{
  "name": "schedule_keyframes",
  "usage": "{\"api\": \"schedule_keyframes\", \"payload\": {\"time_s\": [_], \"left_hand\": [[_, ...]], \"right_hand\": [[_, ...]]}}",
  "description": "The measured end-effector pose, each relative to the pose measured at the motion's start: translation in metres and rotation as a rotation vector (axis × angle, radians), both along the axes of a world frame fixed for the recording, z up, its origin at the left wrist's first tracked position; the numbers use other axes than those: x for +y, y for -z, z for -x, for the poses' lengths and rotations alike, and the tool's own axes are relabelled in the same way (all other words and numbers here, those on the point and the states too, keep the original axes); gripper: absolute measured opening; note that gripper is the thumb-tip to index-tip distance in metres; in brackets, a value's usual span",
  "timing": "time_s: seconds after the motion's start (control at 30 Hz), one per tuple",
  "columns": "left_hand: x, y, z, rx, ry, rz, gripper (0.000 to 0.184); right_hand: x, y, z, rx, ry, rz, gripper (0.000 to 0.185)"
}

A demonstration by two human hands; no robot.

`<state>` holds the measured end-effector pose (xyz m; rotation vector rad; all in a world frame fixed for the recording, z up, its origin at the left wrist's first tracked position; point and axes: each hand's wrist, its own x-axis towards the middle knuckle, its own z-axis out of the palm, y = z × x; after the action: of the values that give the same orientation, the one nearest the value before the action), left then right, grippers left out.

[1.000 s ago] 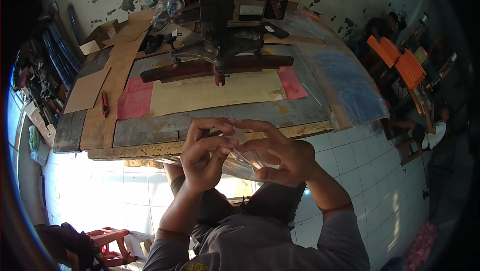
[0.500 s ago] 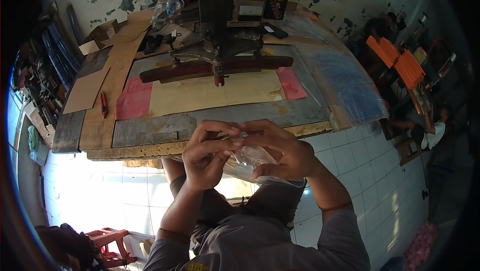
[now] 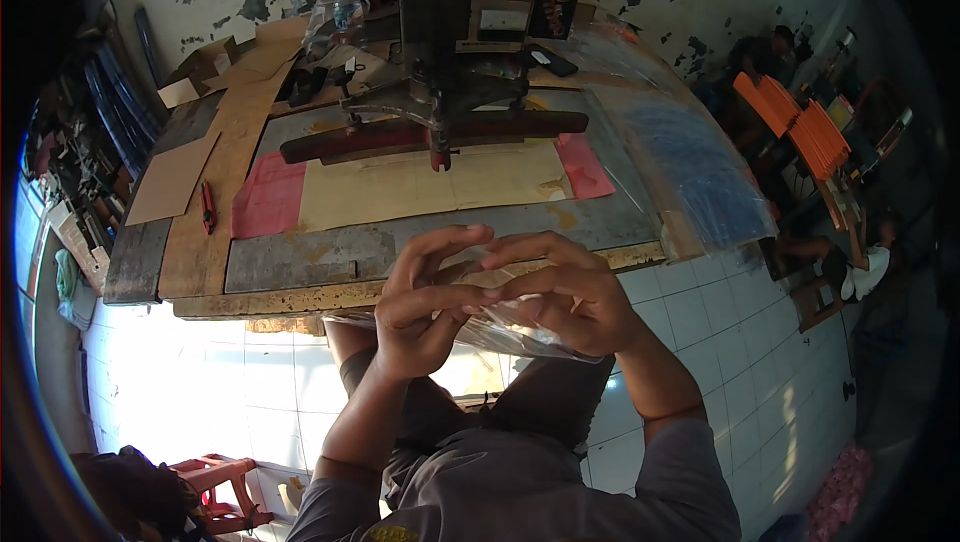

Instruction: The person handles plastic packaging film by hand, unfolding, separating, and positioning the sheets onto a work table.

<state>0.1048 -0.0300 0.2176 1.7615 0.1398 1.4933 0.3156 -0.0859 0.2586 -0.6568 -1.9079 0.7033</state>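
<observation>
Clear plastic film [image 3: 520, 334] is held between both hands above the lap, in front of the table edge. My left hand [image 3: 425, 307] has its thumb and fingers pinched on the film's near part. My right hand [image 3: 580, 297] grips the same film from the other side, fingers bent and fingertips meeting those of my left hand. Beyond the hands, a yellow sheet [image 3: 400, 187] with pink ends lies on the grey board [image 3: 400, 247], under the red bar of a metal press [image 3: 435, 132].
A red cutter [image 3: 208, 208] and a cardboard piece [image 3: 172, 177] lie at the table's left. Plastic sheets [image 3: 690, 177] cover its right end. A phone [image 3: 550, 61] and a bottle [image 3: 345, 10] are at the back. People sit at the right near orange sheets [image 3: 795, 122]. A red stool [image 3: 225, 492] stands lower left.
Both hands have shifted slightly, and their fingers have changed position on the plastic film. The film's lower edge has risen a little. The table items have not moved.
</observation>
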Motion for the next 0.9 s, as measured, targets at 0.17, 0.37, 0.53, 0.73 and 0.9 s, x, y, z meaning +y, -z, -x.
{"api": "schedule_keyframes", "payload": {"time_s": [0.17,0.37,0.53,0.73,0.9], "left_hand": [[0.000,-0.001,0.001,0.028,-0.026,0.008,0.030],[-0.001,0.002,-0.002,0.047,-0.061,-0.020,0.032],[-0.002,0.006,-0.008,0.070,-0.088,-0.083,0.031],[-0.002,0.007,-0.013,0.073,-0.118,-0.106,0.029],[-0.002,0.007,-0.017,0.063,-0.173,-0.156,0.019]], "right_hand": [[-0.003,0.004,-0.003,0.041,0.075,0.085,0.014],[0.003,0.005,-0.006,0.104,-0.022,0.203,0.018],[-0.004,-0.003,0.002,0.104,0.053,0.303,0.024],[-0.011,-0.009,0.001,-0.006,0.144,0.224,0.019],[-0.007,-0.003,-0.008,0.167,0.218,0.405,0.011]]}}
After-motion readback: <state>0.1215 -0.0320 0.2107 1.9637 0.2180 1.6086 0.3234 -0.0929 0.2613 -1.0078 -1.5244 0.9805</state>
